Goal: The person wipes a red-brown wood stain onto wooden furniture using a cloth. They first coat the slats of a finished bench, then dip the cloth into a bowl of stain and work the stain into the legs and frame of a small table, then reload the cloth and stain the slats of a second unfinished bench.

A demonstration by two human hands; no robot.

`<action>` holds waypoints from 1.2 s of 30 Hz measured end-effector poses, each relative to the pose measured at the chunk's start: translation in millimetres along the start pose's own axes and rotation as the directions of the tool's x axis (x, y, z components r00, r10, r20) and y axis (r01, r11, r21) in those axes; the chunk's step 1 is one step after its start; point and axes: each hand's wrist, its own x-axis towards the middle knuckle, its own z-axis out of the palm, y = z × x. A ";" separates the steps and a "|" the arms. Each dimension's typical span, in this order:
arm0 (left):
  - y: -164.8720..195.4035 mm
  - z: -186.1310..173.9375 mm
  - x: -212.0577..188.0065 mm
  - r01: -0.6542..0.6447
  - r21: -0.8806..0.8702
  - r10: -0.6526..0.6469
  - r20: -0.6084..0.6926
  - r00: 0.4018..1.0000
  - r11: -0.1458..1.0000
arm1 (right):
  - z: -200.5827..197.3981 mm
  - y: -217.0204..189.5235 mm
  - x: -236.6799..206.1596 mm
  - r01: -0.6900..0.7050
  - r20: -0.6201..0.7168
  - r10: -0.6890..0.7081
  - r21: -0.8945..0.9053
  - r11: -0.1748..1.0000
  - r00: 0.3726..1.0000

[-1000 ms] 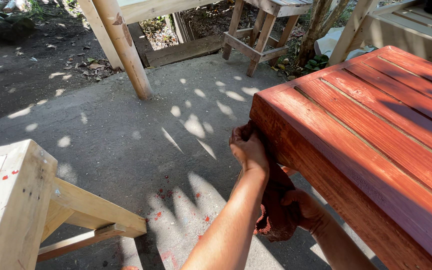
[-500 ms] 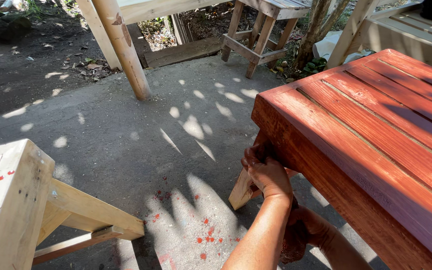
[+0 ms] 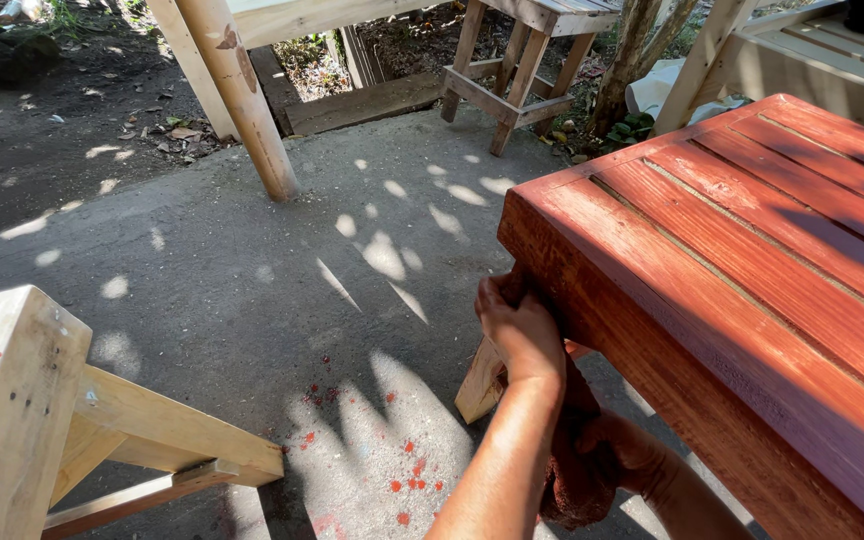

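A slatted wooden table (image 3: 752,270), stained red-brown on top and along its side rail, fills the right half of the view. My left hand (image 3: 519,328) is curled around the lower edge of that rail, at the near corner just above a bare pale wooden leg (image 3: 479,382). My right hand (image 3: 620,452) is lower, under the table's edge in shadow, and grips a dark red stained rag (image 3: 574,488). The rag is bunched against my left forearm and partly hidden by it.
An unstained pale wooden bench (image 3: 22,400) with red spots stands at the lower left. Red drips (image 3: 402,470) dot the concrete floor. A wooden post (image 3: 242,100) and an unpainted stool (image 3: 512,70) stand farther back, with bare soil on the left.
My left hand slid a little down along the table's corner edge and still grips it. My right hand with the rag dropped lower beneath the rail.
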 end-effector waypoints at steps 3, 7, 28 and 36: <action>8.9 -5.1 7.6 0.051 -0.021 -0.050 0.045 0.998 0.998 | -0.5 -3.4 0.8 0.061 0.132 -0.054 -0.050 0.997 0.990; 21.3 -11.9 -27.6 0.070 -0.308 -0.057 0.052 0.997 0.949 | -13.8 0.3 -0.6 0.009 0.122 -0.003 -0.053 0.999 0.993; -34.6 -45.0 18.2 0.291 0.216 -0.244 -0.217 0.945 0.932 | -28.3 19.3 6.3 -0.093 -0.066 0.089 -0.066 0.993 0.994; 20.9 -7.7 -5.6 0.165 -0.469 -0.175 0.023 0.984 0.868 | -16.2 -2.9 0.1 0.086 0.122 -0.080 -0.050 0.995 0.989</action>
